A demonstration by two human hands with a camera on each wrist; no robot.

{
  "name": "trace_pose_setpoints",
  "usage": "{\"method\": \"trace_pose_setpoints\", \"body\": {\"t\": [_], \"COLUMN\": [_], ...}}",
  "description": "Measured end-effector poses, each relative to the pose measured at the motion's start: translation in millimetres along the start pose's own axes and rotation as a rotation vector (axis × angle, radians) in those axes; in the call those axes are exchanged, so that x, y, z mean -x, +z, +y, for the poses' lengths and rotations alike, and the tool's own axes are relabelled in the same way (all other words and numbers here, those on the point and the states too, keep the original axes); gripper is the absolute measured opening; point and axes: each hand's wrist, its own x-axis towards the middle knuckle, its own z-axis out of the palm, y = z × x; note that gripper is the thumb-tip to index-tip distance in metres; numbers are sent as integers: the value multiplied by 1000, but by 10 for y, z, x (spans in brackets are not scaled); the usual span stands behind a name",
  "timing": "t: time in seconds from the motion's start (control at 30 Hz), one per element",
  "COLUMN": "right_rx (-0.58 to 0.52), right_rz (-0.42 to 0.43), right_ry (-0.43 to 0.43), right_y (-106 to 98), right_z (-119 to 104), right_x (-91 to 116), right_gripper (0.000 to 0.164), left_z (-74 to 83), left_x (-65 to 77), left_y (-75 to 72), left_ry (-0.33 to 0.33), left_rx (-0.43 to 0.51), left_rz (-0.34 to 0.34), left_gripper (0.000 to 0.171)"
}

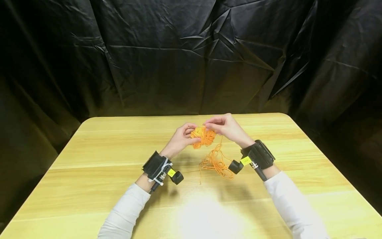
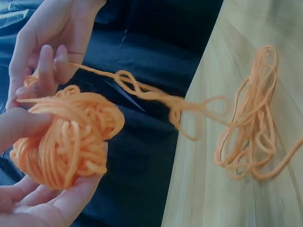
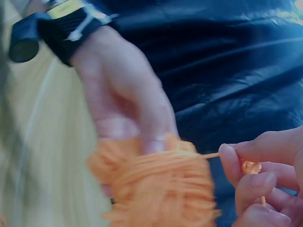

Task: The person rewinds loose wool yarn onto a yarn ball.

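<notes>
A ball of orange yarn [image 1: 203,136] is held up above the table. My left hand [image 1: 181,137] grips it from the left, its thumb [image 2: 21,125] across the winding and the other fingers beneath. Close by on the right, my right hand [image 1: 227,127] pinches the strand [image 3: 210,155] that runs off the ball, between thumb and forefinger. A small tangle of yarn [image 3: 251,167] sits within its curled fingers. From that hand the yarn trails down to a loose heap of orange yarn [image 2: 251,123] on the tabletop.
The light wooden table [image 1: 89,172] has rounded far corners, with a black curtain [image 1: 167,73] hanging behind it. Each wrist wears a black strap with a small camera [image 1: 235,166]; the right one hangs near the loose heap in the head view.
</notes>
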Motion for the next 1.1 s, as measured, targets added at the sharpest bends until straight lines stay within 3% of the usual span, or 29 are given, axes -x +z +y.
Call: {"method": "trace_pose_setpoints", "body": {"t": [0.13, 0.27, 0.43, 0.6, 0.77, 0.93, 1.03, 1.1], "right_rx": [-87, -197, -360, -377, -385, -436, -396, -318], "right_rz": [28, 66, 63, 33, 9, -52, -84, -82], "right_ry": [-17, -11, 61, 140, 213, 208, 193, 177], "right_y": [-94, -154, -155, -43, 135, 300, 360, 386], "right_z": [-30, -16, 123, 361, 571, 671, 680, 653], "right_x": [-64, -128, -196, -220, -165, -74, -22, 15], "right_gripper": [23, 26, 29, 32, 28, 17, 13, 19], "left_z": [3, 13, 29, 50, 40, 36, 43, 42], "left_x": [18, 35, 48, 66, 66, 57, 50, 43], "left_y": [-25, -37, -35, -38, -45, -42, -49, -59], "left_ry": [1, -2, 14, 29, 21, 36, 56, 53], "left_rx": [-92, -172, -192, -157, -64, 33, 44, 40], "left_rz": [-78, -152, -242, -286, -189, -52, 37, 93], "left_gripper": [49, 42, 36, 36, 39, 38, 37, 37]}}
